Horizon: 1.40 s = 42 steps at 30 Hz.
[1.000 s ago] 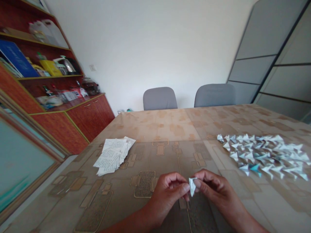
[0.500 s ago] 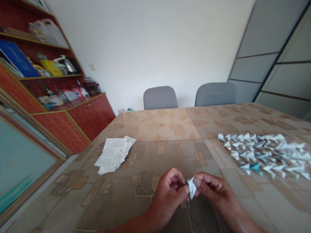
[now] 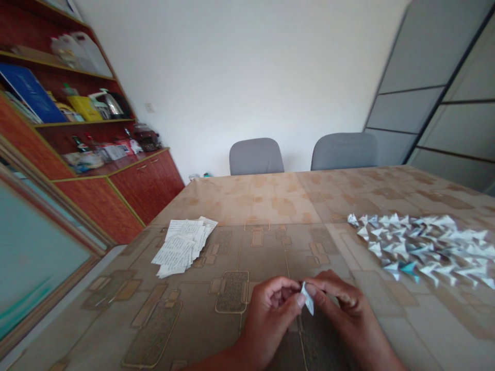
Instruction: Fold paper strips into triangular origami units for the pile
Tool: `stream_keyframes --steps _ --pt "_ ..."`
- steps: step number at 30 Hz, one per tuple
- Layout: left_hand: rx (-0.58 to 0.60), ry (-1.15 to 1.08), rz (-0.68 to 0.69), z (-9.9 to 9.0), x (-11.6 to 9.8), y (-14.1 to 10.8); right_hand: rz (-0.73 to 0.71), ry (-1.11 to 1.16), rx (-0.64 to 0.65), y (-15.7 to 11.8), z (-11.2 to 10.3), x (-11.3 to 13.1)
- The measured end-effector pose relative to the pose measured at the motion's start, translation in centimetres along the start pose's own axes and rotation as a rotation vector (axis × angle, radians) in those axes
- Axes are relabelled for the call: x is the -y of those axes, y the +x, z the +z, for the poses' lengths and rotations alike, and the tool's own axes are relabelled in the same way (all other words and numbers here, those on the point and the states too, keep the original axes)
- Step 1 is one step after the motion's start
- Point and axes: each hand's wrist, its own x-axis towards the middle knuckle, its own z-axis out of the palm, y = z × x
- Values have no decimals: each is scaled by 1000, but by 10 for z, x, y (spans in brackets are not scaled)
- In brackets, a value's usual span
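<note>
A small folded white paper piece [image 3: 308,299] is pinched between both hands, low and right of the middle. My left hand [image 3: 271,312] grips its left side with thumb and fingers. On the other side, my right hand [image 3: 340,304] holds it near the top, fingers curled. The paper's pointed end hangs down between the thumbs. A loose stack of printed paper slips [image 3: 183,246] lies on the table to the left. Rows of folded paper pieces [image 3: 402,250], mostly white with a teal one, sit at the right.
The patterned table [image 3: 266,198] stretches to the far edge, where two grey chairs [image 3: 257,156] stand by the wall. On the left is a red-brown cabinet [image 3: 149,188] holding bottles, a kettle and boxes.
The fingers have shifted around the folded paper, and its tip has moved slightly right. My right hand's thumb and fingers have come closer to my left hand.
</note>
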Motion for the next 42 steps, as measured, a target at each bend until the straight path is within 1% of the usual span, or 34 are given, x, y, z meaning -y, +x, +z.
stream_keyframes --steps 2,4,5,8,9,11,16,20,22,25,29,33,36,40,42 --pt "-13 -36 -40 0 -1 1 -63 -88 -47 -1 -1 1" --pt "-50 -67 -68 -1 -1 3 -139 -197 -106 -2 -3 3" --pt "-66 -81 -73 -1 -1 3 -186 -256 -111 -2 -3 4" --pt "-73 -104 -71 -1 -3 3 -288 -404 -28 -3 -5 5" --pt "-69 -104 -68 0 -3 3 -298 -433 -8 -3 -5 5" --pt "-63 -94 -65 0 -4 3 -291 -463 -11 -3 -5 3" --pt "-66 -63 -54 -1 -3 3 -264 -467 -32 -2 -5 0" --pt "-46 -106 -46 -2 -2 3 -166 -315 -23 -2 -2 2" --pt "-36 -129 -48 -3 -3 3 -141 -261 -35 -2 0 2" --pt "-40 -133 -54 -2 -4 3 -190 -285 -67 -3 1 1" --pt "-43 -149 -75 -2 -3 4 -269 -342 -73 -5 1 2" --pt "-23 -193 -91 -1 1 5 -287 -365 -58 -4 1 5" --pt "-10 -211 -81 0 2 5 -333 -393 -66 -3 2 6" --pt "-41 -174 -104 1 -1 6 -380 -387 -59 -3 4 8" --pt "-45 -156 -113 0 -3 7 -366 -366 -50 -4 4 8"
